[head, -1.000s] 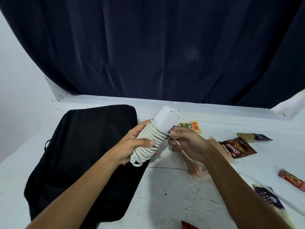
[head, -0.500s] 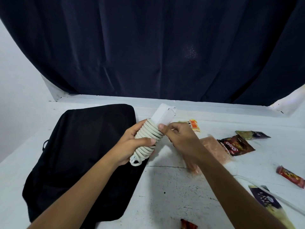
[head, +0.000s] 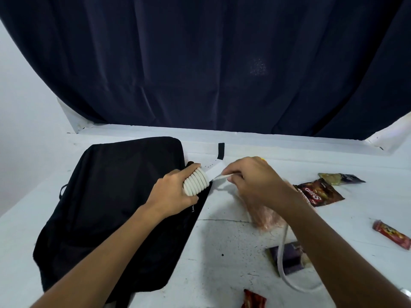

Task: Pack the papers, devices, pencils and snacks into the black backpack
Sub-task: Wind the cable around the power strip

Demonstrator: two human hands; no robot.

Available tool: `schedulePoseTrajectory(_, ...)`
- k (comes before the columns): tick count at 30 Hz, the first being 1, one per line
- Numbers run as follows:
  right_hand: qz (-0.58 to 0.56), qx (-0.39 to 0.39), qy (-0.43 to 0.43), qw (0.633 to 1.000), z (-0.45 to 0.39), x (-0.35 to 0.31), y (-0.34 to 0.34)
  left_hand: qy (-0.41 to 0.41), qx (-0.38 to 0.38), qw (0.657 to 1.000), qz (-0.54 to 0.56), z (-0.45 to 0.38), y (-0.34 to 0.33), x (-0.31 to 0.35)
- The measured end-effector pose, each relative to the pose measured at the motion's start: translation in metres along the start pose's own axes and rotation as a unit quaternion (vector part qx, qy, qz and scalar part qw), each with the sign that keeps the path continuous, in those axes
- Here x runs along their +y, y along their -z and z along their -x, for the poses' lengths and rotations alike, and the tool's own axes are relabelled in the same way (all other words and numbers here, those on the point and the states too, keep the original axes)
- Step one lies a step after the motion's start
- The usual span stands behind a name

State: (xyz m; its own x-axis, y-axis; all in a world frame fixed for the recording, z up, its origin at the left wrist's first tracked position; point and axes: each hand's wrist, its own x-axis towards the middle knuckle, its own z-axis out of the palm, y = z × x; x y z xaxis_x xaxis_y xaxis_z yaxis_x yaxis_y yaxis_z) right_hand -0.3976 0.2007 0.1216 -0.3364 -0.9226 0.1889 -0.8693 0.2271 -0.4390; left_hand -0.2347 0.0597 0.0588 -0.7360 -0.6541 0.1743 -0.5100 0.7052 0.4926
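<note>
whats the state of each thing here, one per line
black backpack: lying flat on white table
white power strip: cord coiled round it, gripped by left hand
white cord: loose end trailing, pinched by right hand
red snack bar: unpacked

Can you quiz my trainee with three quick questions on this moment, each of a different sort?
1. True or false: the left hand holds the white power strip with its cord coiled round it, above the black backpack.
2. What does the right hand pinch?
A. the loose end of the white cord
B. the red candy bar
C. the backpack's zipper
3. Fill in: the brown snack bag lies on the white ____, to the right of the right hand.

Key: 1 true; 2 A; 3 table.
</note>
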Motion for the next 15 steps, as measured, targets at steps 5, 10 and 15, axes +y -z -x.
schedulePoseTrajectory(5, 0.014, -0.039, 0.104, 0.994, -0.008, 0.0, -0.001, -0.028, -0.043, 0.996, -0.078, -0.004, 0.009, 0.007)
schedulePoseTrajectory(10, -0.071, -0.03, 0.125, 0.989, -0.019, 0.002, 0.005, -0.068, -0.081, 0.991, -0.082, -0.007, 0.027, 0.011)
schedulePoseTrajectory(15, -0.267, -0.028, 0.07, 0.961, -0.031, 0.008, 0.015, -0.054, -0.174, 0.974, 0.134, -0.009, 0.031, 0.008)
